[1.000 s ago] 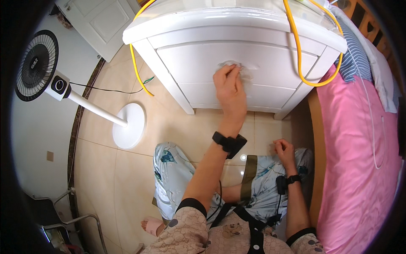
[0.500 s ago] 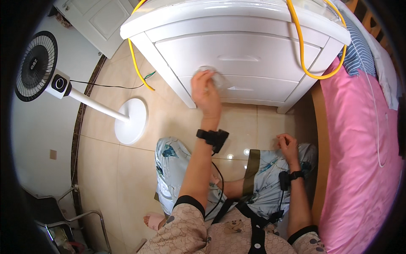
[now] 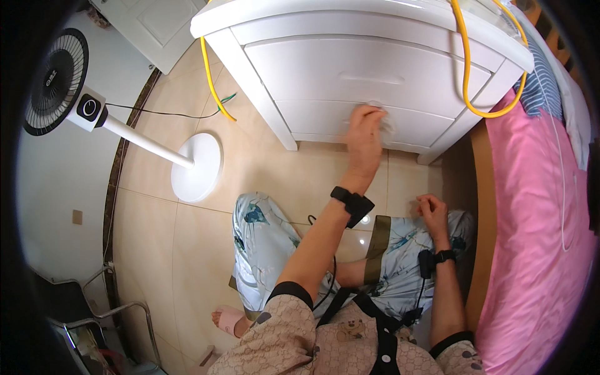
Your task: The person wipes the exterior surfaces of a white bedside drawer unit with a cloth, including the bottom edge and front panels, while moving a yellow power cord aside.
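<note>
My left hand (image 3: 364, 140) is closed on a crumpled whitish cloth (image 3: 387, 122), pressing it against the front of a white chest of drawers (image 3: 300, 69). The cloth lies over the lower drawer, just below the seam with the drawer above, and hides that drawer's handle. Whether it is fabric or paper is hard to tell, as it is partly covered and blurred. My right hand (image 3: 432, 215) rests by my right knee, its fingers loosely bent and apart, with nothing seen in them. Both wrists wear black straps with small devices.
A yellow cable (image 3: 465, 59) hangs over the chest's right front, and another length drops at its left. A white standing fan (image 3: 199, 165) is to the left. The bed with pink bedding (image 3: 525, 219) borders the right side. A metal-armed chair (image 3: 134, 306) stands lower left.
My left hand has moved right and slightly down across the drawer fronts with the cloth. The right hand stays by the knee. The whole view has shifted a little.
</note>
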`<control>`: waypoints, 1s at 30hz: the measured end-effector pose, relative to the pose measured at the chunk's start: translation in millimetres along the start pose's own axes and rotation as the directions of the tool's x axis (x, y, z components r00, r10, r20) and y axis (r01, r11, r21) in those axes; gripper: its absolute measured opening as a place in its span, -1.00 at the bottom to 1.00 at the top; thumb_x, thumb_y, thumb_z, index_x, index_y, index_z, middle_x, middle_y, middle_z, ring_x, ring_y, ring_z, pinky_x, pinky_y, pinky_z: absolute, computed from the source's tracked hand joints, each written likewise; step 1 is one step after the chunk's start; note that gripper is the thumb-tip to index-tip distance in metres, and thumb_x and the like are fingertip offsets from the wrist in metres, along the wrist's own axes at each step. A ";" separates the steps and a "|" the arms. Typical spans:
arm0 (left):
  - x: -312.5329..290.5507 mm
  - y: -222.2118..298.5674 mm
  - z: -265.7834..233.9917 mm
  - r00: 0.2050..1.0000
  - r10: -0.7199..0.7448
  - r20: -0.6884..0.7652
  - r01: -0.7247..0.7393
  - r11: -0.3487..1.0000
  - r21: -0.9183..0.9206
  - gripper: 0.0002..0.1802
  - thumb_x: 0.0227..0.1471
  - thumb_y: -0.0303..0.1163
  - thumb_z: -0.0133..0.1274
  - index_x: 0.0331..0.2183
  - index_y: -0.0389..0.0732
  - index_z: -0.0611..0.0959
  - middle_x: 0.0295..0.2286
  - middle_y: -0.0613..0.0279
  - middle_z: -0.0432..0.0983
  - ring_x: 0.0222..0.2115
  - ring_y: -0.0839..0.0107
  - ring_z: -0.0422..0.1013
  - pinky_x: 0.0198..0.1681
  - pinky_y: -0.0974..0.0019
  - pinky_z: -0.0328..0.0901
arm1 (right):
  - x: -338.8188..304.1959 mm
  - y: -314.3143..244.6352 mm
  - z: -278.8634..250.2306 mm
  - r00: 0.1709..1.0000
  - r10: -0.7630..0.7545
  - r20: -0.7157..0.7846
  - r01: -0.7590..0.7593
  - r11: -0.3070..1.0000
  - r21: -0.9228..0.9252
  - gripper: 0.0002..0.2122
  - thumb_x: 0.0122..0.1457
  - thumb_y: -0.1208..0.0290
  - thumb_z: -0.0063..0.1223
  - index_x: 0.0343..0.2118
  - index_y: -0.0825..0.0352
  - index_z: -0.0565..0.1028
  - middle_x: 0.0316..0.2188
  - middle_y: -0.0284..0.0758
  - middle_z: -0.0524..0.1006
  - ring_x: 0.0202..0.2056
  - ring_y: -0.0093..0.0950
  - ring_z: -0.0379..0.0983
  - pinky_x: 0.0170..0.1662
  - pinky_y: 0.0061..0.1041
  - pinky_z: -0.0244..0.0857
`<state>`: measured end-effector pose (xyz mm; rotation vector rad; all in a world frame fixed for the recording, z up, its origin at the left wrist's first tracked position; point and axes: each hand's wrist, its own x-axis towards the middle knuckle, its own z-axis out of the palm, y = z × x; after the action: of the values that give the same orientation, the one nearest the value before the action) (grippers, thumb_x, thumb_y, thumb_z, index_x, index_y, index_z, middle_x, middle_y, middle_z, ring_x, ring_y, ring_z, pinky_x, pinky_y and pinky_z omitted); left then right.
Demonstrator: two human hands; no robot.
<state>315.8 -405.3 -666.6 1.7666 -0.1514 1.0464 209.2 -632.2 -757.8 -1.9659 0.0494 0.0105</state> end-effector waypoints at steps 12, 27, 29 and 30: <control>22.7 -90.1 -112.4 0.959 -0.171 -0.227 0.210 0.964 0.162 -0.85 -0.13 -0.71 -0.04 -0.47 -0.27 0.56 -0.43 0.17 0.42 -0.39 0.35 0.36 -0.34 0.38 0.28 | 1.4 0.6 3.4 1.000 -0.026 -0.015 0.026 1.000 0.017 -0.84 0.13 0.48 -0.12 -0.41 0.44 0.49 -0.63 -0.41 0.45 -0.59 -0.67 0.32 -0.50 -0.66 0.19; 65.4 -92.5 -120.0 0.957 -0.051 -0.285 0.074 0.995 0.069 -0.88 -0.07 -0.53 0.07 -0.43 -0.24 0.45 -0.46 0.30 0.16 -0.51 0.51 0.12 -0.41 0.46 0.13 | 1.0 1.6 1.5 1.000 -0.008 -0.006 0.008 1.000 -0.008 -0.82 0.16 0.46 -0.12 -0.43 0.46 0.48 -0.67 -0.44 0.39 -0.60 -0.66 0.26 -0.52 -0.66 0.15; 43.1 -108.0 -114.4 0.958 -0.095 -0.271 0.129 0.985 0.112 -0.86 -0.04 -0.51 0.05 -0.44 -0.24 0.40 -0.47 0.32 0.23 -0.49 0.53 0.15 -0.39 0.47 0.17 | 0.1 0.5 -2.8 1.000 -0.022 0.008 0.022 0.999 -0.043 -0.82 0.16 0.46 -0.12 -0.42 0.46 0.49 -0.67 -0.44 0.39 -0.60 -0.66 0.26 -0.51 -0.66 0.15; 30.9 -118.6 -114.8 0.957 -0.092 -0.275 0.128 0.985 0.118 -0.86 -0.04 -0.51 0.05 -0.44 -0.24 0.40 -0.47 0.32 0.23 -0.49 0.53 0.15 -0.39 0.47 0.17 | 1.3 -3.8 -0.1 1.000 -0.015 0.009 0.015 1.000 -0.023 -0.82 0.16 0.45 -0.12 -0.42 0.46 0.49 -0.67 -0.44 0.39 -0.59 -0.67 0.26 -0.51 -0.65 0.15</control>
<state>332.9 -246.4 -717.9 1.7107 0.1896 1.2259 210.7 -630.9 -754.3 -1.9888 0.0290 0.0101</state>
